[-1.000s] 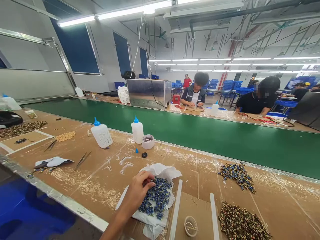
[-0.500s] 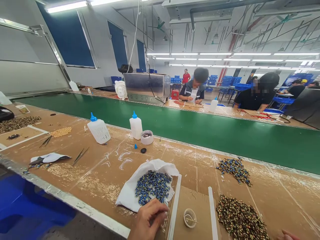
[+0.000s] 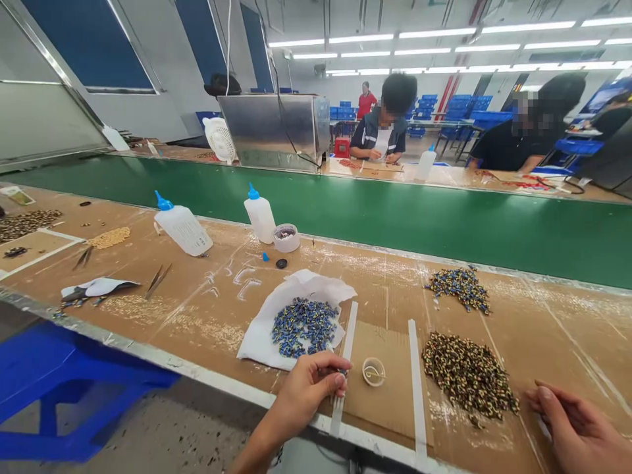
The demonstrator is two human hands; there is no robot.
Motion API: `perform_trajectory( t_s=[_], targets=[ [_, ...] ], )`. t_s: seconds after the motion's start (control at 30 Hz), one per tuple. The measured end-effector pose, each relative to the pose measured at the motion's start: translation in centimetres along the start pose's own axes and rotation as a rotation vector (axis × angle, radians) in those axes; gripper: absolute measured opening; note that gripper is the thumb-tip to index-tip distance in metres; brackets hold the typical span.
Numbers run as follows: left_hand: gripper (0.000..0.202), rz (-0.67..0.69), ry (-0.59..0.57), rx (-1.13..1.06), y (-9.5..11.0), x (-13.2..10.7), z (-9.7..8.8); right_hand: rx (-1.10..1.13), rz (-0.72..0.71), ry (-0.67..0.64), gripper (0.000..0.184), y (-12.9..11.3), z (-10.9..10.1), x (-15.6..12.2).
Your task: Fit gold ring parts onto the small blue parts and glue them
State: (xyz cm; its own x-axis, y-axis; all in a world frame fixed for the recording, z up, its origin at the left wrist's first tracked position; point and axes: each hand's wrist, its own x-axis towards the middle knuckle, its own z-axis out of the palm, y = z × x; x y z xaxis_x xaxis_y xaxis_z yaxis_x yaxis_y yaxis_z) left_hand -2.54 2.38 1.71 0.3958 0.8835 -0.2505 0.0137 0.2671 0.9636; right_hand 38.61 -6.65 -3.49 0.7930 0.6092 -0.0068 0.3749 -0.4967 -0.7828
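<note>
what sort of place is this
Probably a factory assembly floor: a long green belt, a pile of small blue parts on the near bench, and stacked blue crates behind.

At lower centre, the left hand (image 3: 307,390) mostly hides a piece (image 3: 343,373) — too small to identify. The frame crops the right hand (image 3: 575,421) lower right, a stool (image 3: 83,368) lower left.

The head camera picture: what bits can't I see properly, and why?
In the head view:
Blue piece in the left hand: mostly hidden by thumb and fingers.
Right hand's contents, if any: hidden by its thumb and fingers.
Print on the larger near squeeze bottle: too small to read.
Dark pile at far left: cut off by the left edge.
</note>
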Motion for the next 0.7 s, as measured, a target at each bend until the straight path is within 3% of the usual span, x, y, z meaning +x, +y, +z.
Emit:
perform_trajectory(
  t_s=[0.27,0.53,0.7],
  targets=[
    [0.028,-0.04,-0.025,0.012,0.0,0.0,0.4,-0.029,0.088,0.034,0.043,-4.6,-0.4,-1.8],
    [0.026,0.015,-0.101,0.239,0.5,-0.6,1.0,0.171,0.047,-0.014,0.046,-0.5,0.1,-0.6],
    [0.03,0.088,-0.111,0.445,1.0,-0.8,1.0,0.104,0.017,0.006,0.047,-0.9,0.0,-0.6]
  ],
)
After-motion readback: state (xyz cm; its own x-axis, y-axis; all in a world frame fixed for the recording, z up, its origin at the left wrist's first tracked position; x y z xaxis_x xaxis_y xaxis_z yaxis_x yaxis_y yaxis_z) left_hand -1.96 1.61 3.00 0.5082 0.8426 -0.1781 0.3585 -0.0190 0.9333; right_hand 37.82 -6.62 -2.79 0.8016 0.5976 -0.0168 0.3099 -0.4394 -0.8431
